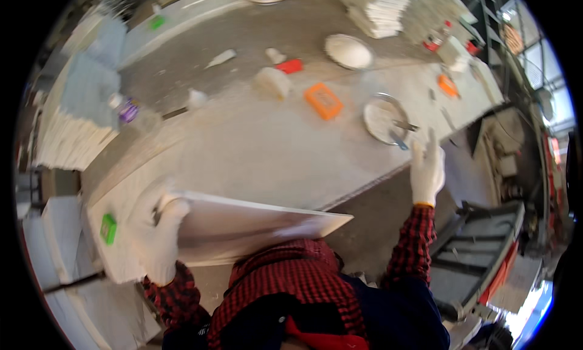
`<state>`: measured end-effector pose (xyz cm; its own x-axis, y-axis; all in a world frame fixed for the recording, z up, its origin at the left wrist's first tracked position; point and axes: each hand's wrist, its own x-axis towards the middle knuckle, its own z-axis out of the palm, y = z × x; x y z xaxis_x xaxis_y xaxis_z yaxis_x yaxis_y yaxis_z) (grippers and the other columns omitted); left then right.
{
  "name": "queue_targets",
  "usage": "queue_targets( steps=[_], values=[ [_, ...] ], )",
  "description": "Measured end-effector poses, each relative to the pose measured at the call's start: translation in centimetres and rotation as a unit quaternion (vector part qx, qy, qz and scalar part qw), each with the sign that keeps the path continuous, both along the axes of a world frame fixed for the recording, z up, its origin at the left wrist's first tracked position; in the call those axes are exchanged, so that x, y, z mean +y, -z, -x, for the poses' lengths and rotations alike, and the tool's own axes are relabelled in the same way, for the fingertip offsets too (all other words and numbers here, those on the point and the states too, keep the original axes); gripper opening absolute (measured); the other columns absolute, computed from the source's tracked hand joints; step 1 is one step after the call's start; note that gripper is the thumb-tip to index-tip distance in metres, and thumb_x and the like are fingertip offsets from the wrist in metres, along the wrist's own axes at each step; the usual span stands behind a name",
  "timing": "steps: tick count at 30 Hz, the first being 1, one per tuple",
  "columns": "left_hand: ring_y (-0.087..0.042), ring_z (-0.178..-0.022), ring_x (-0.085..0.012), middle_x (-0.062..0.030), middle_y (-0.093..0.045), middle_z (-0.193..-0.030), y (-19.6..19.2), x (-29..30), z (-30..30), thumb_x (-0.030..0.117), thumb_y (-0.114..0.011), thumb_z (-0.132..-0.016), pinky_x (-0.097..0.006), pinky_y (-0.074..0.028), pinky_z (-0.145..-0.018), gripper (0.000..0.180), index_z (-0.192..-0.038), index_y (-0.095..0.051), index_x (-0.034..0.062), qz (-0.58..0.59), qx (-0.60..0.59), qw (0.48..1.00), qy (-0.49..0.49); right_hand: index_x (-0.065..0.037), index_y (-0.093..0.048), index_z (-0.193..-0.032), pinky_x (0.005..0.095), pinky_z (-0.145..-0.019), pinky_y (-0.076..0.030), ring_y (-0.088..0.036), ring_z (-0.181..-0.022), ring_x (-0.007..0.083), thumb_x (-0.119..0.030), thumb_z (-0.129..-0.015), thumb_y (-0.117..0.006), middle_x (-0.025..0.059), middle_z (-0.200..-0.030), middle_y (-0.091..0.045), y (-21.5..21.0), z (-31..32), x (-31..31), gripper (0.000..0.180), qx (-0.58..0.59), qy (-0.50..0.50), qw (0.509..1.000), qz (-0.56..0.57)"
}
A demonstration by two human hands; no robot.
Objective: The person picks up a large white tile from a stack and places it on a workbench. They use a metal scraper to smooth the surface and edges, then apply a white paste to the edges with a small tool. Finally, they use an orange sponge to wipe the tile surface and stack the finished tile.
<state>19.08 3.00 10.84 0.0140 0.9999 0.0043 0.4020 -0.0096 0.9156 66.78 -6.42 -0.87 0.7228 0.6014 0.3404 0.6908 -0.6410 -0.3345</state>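
My left hand [156,228], in a white glove, grips the left edge of a large flat white panel [255,225]. The panel is held level in front of my chest, over the near edge of the dusty workbench [255,149]. My right hand [427,168], also gloved, is raised with fingers spread and holds nothing. It hovers just right of a round metal bowl [384,119] that holds white paste and a tool. Both sleeves are red and black plaid.
On the bench lie an orange block [323,100], a small red block [290,65], a white dish [348,51], white lumps and a purple-capped bottle [126,110]. Stacks of white panels stand at left [73,131] and at the back [379,10]. A green block [109,228] sits lower left.
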Motion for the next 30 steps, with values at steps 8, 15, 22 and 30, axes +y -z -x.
queue_targets(
  steps=[8,15,22,30],
  values=[
    [-0.060,-0.101,-0.0115,-0.0042,-0.067,-0.112,0.4,0.7,0.1,0.012,-0.073,-0.088,-0.027,-0.047,-0.092,0.047,-0.131,-0.064,-0.0058,-0.003,0.006,0.999,0.031,-0.018,-0.066,-0.133,0.0431,-0.084,-0.054,-0.071,-0.096,0.0316,-0.048,-0.094,-0.065,0.0149,-0.105,-0.073,0.8,-0.6,-0.3,0.049,0.123,-0.027,0.991,0.034],
    [-0.064,-0.097,-0.0138,-0.0079,-0.071,-0.106,-0.1,0.9,-0.6,0.004,-0.074,-0.084,-0.028,-0.051,-0.090,0.053,-0.134,-0.061,-0.0064,-0.006,0.019,1.000,0.022,-0.017,-0.077,-0.105,0.0431,-0.075,-0.056,-0.072,-0.084,0.0357,-0.027,-0.092,-0.068,0.0148,-0.090,-0.074,4.3,-2.4,1.7,0.019,0.029,-0.031,0.999,-0.004],
    [-0.068,-0.102,-0.0176,-0.0131,-0.073,-0.112,-0.2,1.2,-0.8,-0.002,-0.074,-0.082,-0.029,-0.052,-0.093,0.058,-0.138,-0.058,-0.0055,-0.021,0.013,1.000,0.015,-0.013,-0.079,-0.103,0.0401,-0.071,-0.055,-0.072,-0.075,0.0313,-0.023,-0.093,-0.066,0.0162,-0.083,-0.073,3.4,-2.6,4.4,0.019,0.120,-0.039,0.986,-0.108],
    [-0.066,-0.101,-0.0165,-0.0165,-0.070,-0.120,-0.2,0.8,-1.6,-0.004,-0.074,-0.084,-0.028,-0.054,-0.090,0.061,-0.141,-0.054,-0.0069,-0.025,-0.012,1.000,0.007,-0.001,-0.076,-0.108,0.0281,-0.055,-0.048,-0.062,-0.059,0.0124,-0.020,-0.092,-0.065,0.0085,-0.073,-0.069,5.4,-4.7,5.8,0.027,0.334,-0.044,0.931,-0.142]
  ],
)
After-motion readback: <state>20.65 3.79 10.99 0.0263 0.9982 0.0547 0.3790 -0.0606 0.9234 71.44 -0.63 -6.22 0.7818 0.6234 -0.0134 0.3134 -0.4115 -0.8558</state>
